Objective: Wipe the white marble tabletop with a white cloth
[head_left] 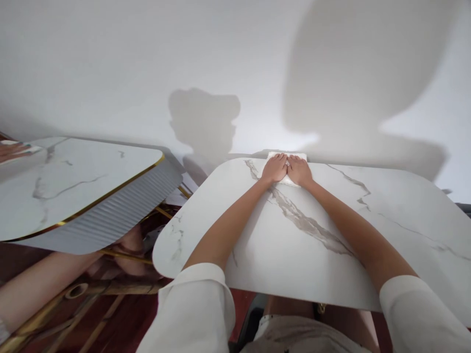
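Note:
A folded white cloth [289, 181] lies at the far edge of the white marble-patterned tabletop [305, 269], close to the wall. My left hand [275, 168] rests flat on the left part of the cloth, fingers stretched forward. Beside it, my right hand [299, 170] presses flat on the right part, and the thumbs nearly meet. Both arms reach straight out across the table. The hands cover much of the cloth.
A second marble-patterned table [91, 181] with gold trim and a ribbed side stands at the left. Another person's hand [13, 151] rests on a white cloth there. Below are a bamboo frame [110, 287] and another person's leg. A wall [128, 59] with shadows rises behind.

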Available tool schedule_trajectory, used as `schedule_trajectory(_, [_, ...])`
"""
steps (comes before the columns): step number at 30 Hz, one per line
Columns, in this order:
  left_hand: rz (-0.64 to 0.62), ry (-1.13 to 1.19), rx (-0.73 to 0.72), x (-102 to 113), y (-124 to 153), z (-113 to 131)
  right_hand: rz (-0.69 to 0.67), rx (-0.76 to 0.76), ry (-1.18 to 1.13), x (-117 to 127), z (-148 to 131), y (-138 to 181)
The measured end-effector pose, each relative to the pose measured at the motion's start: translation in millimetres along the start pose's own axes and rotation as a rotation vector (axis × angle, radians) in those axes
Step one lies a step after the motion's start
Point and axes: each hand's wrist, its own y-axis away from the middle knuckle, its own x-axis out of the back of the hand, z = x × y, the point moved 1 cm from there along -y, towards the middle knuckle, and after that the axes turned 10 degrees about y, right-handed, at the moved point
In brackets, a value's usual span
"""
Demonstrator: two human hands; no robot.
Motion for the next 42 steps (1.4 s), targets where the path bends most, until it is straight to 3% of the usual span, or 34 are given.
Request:
schedule_trajectory(8, [-0.046,-0.003,-0.164,1.0,39.6,40.4,0.012,-0.083,0.056,21.0,-7.9,66.2])
schedule_trajectory(15, [0.008,0.009,-0.19,15.1,124.4,47.7,-0.047,-0.021,0.048,48.9,-56.9,133.5])
schedule_trajectory(21, [-0.007,-0.033,-0.032,40.6,213.0,69.2,-0.088,0.096,-0.008,68.8,-99.4,187.3])
schedule_trajectory(26, [-0.043,0.025,0.113,52.7,250.3,105.9,-0.071,0.168,-0.065,80.5,-100.7,225.8])
schedule_trajectory(29, [-0.08,0.089,0.154,50.7,250.2,127.8,-0.041,0.172,-0.077,84.7,-84.6,241.0])
schedule_trajectory(33, [-0.071,0.136,0.112,40.7,227.1,145.9,-0.034,0.145,-0.066,84.5,-53.3,238.8])
schedule_trajectory(37, [-0.061,0.143,0.088,29.3,184.3,145.2,-0.073,0.13,-0.005,74.5,-22.7,207.2])
schedule_trajectory(42, [-0.047,0.107,0.102,19.6,128.0,121.1,-0.031,0.161,0.027,52.9,0.4,149.7])
